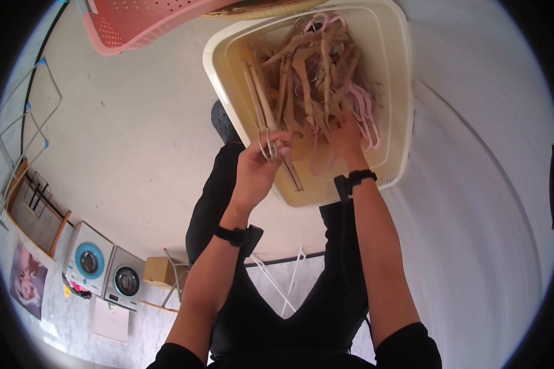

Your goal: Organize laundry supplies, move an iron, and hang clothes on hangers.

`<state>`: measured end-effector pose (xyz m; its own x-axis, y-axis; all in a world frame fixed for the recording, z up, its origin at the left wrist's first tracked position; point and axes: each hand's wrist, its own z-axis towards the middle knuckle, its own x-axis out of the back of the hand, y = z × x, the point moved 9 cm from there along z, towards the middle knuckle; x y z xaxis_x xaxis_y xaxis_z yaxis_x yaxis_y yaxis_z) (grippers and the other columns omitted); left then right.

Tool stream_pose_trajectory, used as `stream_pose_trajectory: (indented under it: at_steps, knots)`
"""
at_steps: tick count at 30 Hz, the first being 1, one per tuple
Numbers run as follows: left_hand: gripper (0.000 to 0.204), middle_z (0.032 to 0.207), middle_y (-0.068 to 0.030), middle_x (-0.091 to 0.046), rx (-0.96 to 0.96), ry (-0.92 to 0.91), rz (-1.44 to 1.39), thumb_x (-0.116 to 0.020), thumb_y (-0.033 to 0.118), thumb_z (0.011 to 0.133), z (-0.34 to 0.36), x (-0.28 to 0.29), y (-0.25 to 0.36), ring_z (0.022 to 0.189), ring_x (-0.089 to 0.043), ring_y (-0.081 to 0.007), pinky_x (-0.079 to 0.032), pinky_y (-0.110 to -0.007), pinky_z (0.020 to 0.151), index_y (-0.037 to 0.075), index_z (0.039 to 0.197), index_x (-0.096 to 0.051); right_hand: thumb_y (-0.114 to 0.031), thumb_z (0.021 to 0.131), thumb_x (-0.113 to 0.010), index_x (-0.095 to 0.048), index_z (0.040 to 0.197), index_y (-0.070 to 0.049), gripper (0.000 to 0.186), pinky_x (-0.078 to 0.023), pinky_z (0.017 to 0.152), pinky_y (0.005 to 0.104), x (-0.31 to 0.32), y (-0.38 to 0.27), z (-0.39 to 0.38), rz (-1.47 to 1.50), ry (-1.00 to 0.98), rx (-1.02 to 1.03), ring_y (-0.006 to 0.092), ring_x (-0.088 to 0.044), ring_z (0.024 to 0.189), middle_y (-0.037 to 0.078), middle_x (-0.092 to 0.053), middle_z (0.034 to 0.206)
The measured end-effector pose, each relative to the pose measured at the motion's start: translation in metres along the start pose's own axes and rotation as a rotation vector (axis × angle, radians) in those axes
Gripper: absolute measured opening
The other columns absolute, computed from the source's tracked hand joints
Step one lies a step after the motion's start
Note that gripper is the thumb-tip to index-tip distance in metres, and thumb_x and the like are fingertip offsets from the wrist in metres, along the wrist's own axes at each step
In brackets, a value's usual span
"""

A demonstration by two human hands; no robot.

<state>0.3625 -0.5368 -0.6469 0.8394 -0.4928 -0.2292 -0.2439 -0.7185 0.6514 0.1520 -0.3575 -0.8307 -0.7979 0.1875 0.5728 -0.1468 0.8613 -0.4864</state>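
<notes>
My left hand (pixel 261 160) is closed round the metal hooks of some slim wooden hangers (pixel 256 92) at the left side of a cream plastic bin (pixel 399 74). Inside the bin lies a tangled pile of several wooden hangers (pixel 305 67), mixed with pink hangers (pixel 366 117). My right hand (pixel 348 138) reaches into the lower right of the pile, its fingers bent among the hangers; what they grip, if anything, is blurred and partly hidden.
A pink perforated basket (pixel 123 34) and a woven tray (pixel 252 11) sit beyond the bin. A metal drying rack (pixel 46 86), two front-loading machines (pixel 89 261) and a cardboard box (pixel 157 270) are at the left. A pale wall (pixel 486 184) borders the right.
</notes>
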Motion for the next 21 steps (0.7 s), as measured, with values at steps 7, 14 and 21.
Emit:
stream_pose_trajectory:
  at_steps: [7,14,21]
  knots:
    - [0.023,0.113,-0.0010,-0.068,-0.003,0.017,-0.046,-0.069,0.008,0.103,-0.001,-0.002,0.005,0.105,-0.064,-0.0103,-0.053,-0.028,0.096,0.003,0.126,-0.069,-0.010,0.090,-0.069,-0.060,0.127,0.001,0.040,-0.053,0.097,0.0468,-0.012,-0.025,0.019,-0.107,-0.042,0.186,0.0469,-0.064,0.112,0.027,-0.067,0.119]
    - [0.023,0.115,-0.0014,-0.068,0.107,-0.006,-0.064,-0.068,0.006,0.104,-0.002,-0.001,-0.006,0.106,-0.065,-0.0102,-0.052,-0.027,0.096,0.003,0.127,-0.069,-0.012,0.088,-0.076,-0.065,0.123,0.003,0.041,-0.054,0.092,0.0494,0.041,-0.038,-0.033,-0.362,-0.043,0.220,0.0436,-0.066,0.106,0.023,-0.068,0.115]
    - [0.035,0.124,-0.0057,-0.067,0.103,-0.050,-0.133,-0.064,0.001,0.104,0.002,-0.023,-0.010,0.114,-0.068,-0.0174,-0.055,-0.032,0.101,0.002,0.140,-0.063,-0.002,0.089,-0.073,-0.064,0.130,0.002,0.042,-0.055,0.087,0.0332,0.079,-0.066,-0.085,0.269,-0.229,-0.025,0.0248,-0.067,0.096,0.015,-0.067,0.108]
